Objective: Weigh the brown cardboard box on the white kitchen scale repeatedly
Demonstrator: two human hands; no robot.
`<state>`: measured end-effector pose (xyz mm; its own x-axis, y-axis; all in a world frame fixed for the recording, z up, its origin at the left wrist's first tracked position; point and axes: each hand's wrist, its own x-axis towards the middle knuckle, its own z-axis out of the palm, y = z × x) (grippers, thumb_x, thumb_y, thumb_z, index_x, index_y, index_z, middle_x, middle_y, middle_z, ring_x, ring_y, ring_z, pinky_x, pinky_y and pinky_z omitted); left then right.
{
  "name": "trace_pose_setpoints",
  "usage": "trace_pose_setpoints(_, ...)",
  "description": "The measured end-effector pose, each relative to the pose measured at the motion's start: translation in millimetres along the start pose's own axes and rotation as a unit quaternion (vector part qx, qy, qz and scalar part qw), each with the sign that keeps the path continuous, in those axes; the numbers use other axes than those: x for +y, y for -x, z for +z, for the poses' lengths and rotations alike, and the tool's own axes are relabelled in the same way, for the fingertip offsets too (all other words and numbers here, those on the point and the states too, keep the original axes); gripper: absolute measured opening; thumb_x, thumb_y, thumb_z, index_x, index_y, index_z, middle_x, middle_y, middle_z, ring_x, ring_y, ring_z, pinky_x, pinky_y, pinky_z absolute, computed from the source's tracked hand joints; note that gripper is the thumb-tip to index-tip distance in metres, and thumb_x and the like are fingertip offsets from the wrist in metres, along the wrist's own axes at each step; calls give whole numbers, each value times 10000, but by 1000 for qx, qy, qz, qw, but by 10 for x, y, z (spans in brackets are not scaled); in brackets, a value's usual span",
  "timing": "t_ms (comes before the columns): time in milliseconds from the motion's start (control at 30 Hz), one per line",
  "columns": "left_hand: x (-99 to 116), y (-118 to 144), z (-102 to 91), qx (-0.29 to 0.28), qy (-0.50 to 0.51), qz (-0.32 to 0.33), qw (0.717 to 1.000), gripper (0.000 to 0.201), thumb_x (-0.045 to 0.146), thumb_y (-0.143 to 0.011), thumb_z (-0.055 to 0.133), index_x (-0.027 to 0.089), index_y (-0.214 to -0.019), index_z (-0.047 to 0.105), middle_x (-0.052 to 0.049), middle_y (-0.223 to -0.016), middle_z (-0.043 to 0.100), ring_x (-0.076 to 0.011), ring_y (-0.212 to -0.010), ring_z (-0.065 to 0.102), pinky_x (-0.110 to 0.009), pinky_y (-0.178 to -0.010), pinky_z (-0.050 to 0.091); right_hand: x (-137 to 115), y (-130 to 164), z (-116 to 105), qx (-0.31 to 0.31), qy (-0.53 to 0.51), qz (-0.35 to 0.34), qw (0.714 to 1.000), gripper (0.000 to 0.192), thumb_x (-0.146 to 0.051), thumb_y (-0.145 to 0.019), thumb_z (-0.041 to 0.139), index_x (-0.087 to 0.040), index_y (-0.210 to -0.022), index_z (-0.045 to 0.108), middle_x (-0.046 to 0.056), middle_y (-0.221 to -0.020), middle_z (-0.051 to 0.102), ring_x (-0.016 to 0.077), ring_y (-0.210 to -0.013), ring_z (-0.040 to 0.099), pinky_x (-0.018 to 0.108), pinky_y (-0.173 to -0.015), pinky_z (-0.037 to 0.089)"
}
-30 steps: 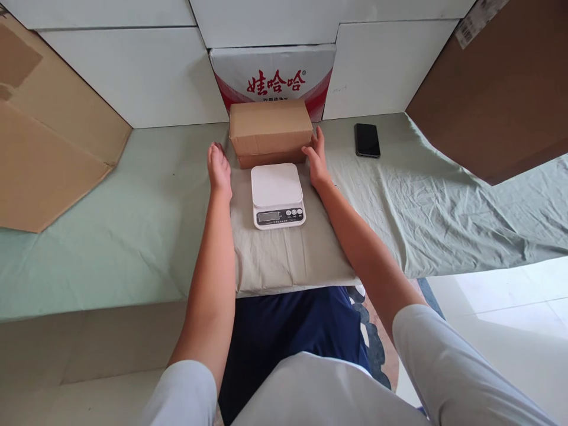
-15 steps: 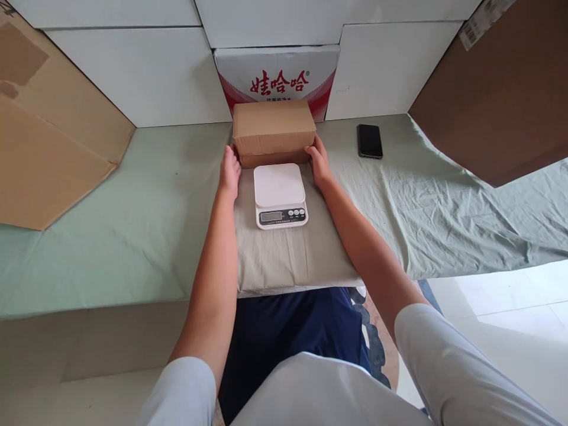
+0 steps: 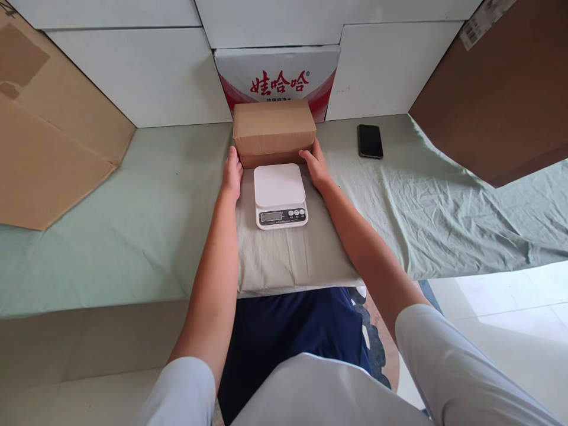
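A brown cardboard box [image 3: 274, 127] stands behind a white kitchen scale [image 3: 279, 186], close to the red-and-white carton. My left hand [image 3: 232, 173] rests against the box's lower left side, its thumb pointing up and its fingers partly hidden. At the lower right corner, my right hand [image 3: 316, 165] has its thumb on the front face and its fingers around the side. Between my wrists lies the scale, with a dark control strip, a display and round buttons. Nothing sits on its platform.
A black phone [image 3: 370, 141] lies to the right on the green cloth [image 3: 146, 213]. Large cardboard panels flank the table at left [image 3: 57, 130] and right [image 3: 497, 89]. A white carton with red lettering [image 3: 279, 65] stands at the back among white panels [image 3: 137, 77].
My right hand has slid slightly down and its thumb a little left along the box front. My left hand has shifted slightly right. The box and scale look unmoved.
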<state>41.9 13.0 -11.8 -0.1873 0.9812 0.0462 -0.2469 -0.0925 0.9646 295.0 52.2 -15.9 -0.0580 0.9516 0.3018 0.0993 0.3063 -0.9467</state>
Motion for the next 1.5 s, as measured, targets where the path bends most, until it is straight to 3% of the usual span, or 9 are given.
trace_pose_setpoints(233,6,7,-5,1,1,2,1000,805,844,-844,548,269,-1402,629,-107,-1646,519,-279,-1614,361,-458,-1349,211,29,0,-8,-27,10,-15,999,846,-752,-781,580,-268,-1454,410,42,-1636,479,298,-1624,284,523,-1400,186)
trace_pose_setpoints(367,42,18,-17,12,-6,6,1000,788,827,-860,542,286,-1431,603,-94,-1679,475,-268,-1632,319,-460,-1354,182,6,10,13,-24,0,-35,999,857,-737,-805,560,-282,-1502,358,46,-1667,433,281,-1609,324,501,-1394,225)
trace_pose_setpoints(600,237,159,-3,-2,-13,62,998,750,825,-881,511,301,-1405,626,-54,-1701,438,-249,-1651,269,-412,-1357,177,-271,39,29,-18,2,-87,996,947,-796,-823,502,-325,-1600,233,14,-1718,330,282,-1641,275,467,-1400,220)
trace_pose_setpoints(767,456,487,21,-3,-12,105,994,774,830,-887,489,303,-1442,603,-63,-1670,471,-268,-1652,268,-430,-1359,170,-622,269,-16,-35,18,-113,993,926,-799,-843,507,-405,-1618,186,-33,-1725,314,299,-1657,228,529,-1396,211)
trace_pose_setpoints(867,583,832,6,-17,-23,116,993,781,847,-863,511,314,-1423,625,-61,-1610,538,-287,-1638,304,-441,-1356,194,-782,584,-68,-51,8,-119,992,928,-797,-829,554,-432,-1607,204,-44,-1731,307,317,-1662,203,569,-1392,196)
trace_pose_setpoints(967,646,1209,-26,-35,-49,118,991,771,862,-826,542,346,-1387,659,-34,-1604,553,-292,-1624,338,-434,-1347,242,-849,960,-133,-63,-8,-109,992,922,-780,-813,599,-438,-1590,238,-41,-1724,307,326,-1630,273,575,-1387,224)
trace_pose_setpoints(1133,522,1594,-47,-41,-70,120,989,762,844,-848,525,353,-1418,644,-47,-1631,536,-294,-1619,350,-419,-1333,278,-838,1376,-197,-51,-35,-71,996,886,-719,-804,648,-414,-1559,300,8,-1656,404,339,-1589,331,575,-1371,272)
trace_pose_setpoints(1300,347,1640,-17,-20,-66,113,991,779,854,-844,511,347,-1420,641,-60,-1640,530,-295,-1610,367,-421,-1326,292,-788,1443,-199,-42,-28,-40,998,855,-672,-813,630,-424,-1558,291,11,-1610,458,337,-1533,393,586,-1349,306)
trace_pose_setpoints(1500,291,1652,-19,-17,-67,103,992,788,863,-840,504,357,-1431,633,-54,-1650,518,-300,-1607,373,-430,-1324,297,-743,1450,-191,-43,-23,-32,998,816,-637,-837,583,-431,-1565,276,-6,-1621,456,327,-1514,416,579,-1322,344)
